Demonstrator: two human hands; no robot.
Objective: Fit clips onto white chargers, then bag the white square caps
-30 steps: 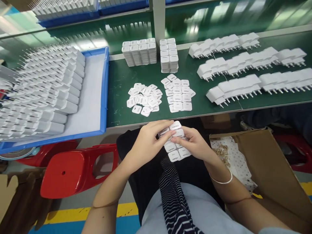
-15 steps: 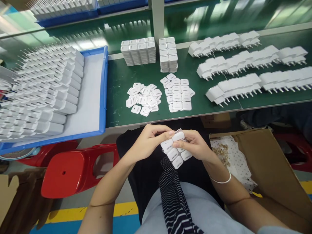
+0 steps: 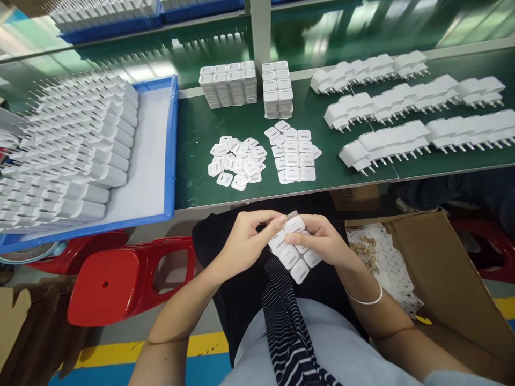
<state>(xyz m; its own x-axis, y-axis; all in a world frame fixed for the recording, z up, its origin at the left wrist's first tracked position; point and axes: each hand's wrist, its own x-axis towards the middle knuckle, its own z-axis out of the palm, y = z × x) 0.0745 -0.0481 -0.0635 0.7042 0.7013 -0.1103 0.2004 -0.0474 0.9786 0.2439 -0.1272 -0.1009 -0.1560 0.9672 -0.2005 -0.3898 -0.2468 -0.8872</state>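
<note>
Over my lap I hold a sheet of joined white plastic face plates [image 3: 299,271], each with rounded corners and small grey print; some have a slot. My left hand [image 3: 250,236] pinches its upper left corner between thumb and fingers. My right hand [image 3: 322,238] grips the upper right side, thumb lying across the front and fingers behind. A thin edge shows at the top between the two hands; what it belongs to is unclear. On the bench ahead lie a loose heap of single face plates [image 3: 237,163] and a pile of joined ones [image 3: 295,155].
Stacked plate blocks [image 3: 228,86] stand at the back of the green bench [image 3: 193,187]. Rows of white plug chargers [image 3: 390,142] lie right; a blue tray [image 3: 171,155] of charger housings [image 3: 100,145] stands left. Below are a red stool [image 3: 107,287] and a cardboard box [image 3: 450,279].
The sheet has tilted a little, its lower end shifting right and down. Both hands keep their grip at nearly the same spot.
</note>
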